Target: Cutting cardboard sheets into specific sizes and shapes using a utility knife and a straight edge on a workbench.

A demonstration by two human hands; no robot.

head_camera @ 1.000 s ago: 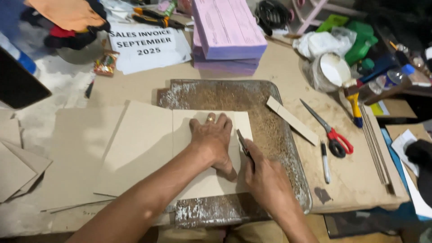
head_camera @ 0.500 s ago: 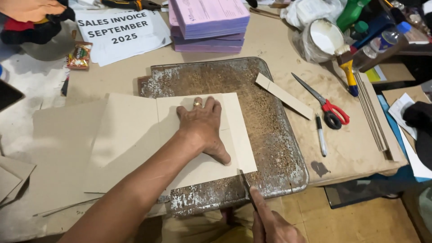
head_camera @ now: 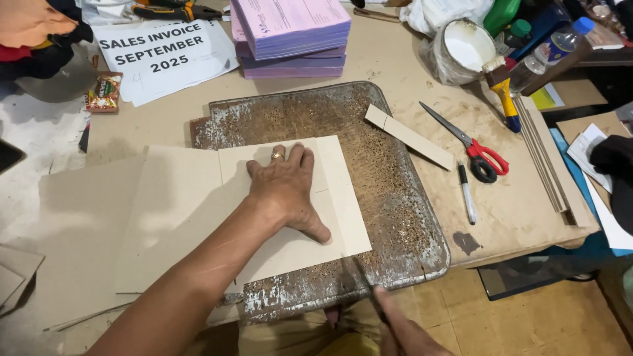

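Observation:
My left hand (head_camera: 285,191) lies flat, fingers spread, pressing a beige cardboard sheet (head_camera: 339,217) onto a rusty, pitted metal plate (head_camera: 395,217). A ring shows on one finger. My right hand (head_camera: 403,329) is at the bottom edge of the view, just past the plate's near edge, closed around a thin cutting knife (head_camera: 364,280). The blade's tip rests by the near right corner of the sheet. More cardboard (head_camera: 171,217) extends left under my forearm.
A narrow cardboard strip (head_camera: 409,137), red-handled scissors (head_camera: 471,146) and a pen (head_camera: 467,194) lie right of the plate. A stack of pink paper pads (head_camera: 290,33), a printed white sheet (head_camera: 165,56), a white glue pot (head_camera: 465,46) and a brush (head_camera: 502,92) sit at the back.
My right hand has drawn the knife along the sheet's right side toward me, from beside my left hand to past the plate's near edge. My left hand has stayed pressed on the sheet.

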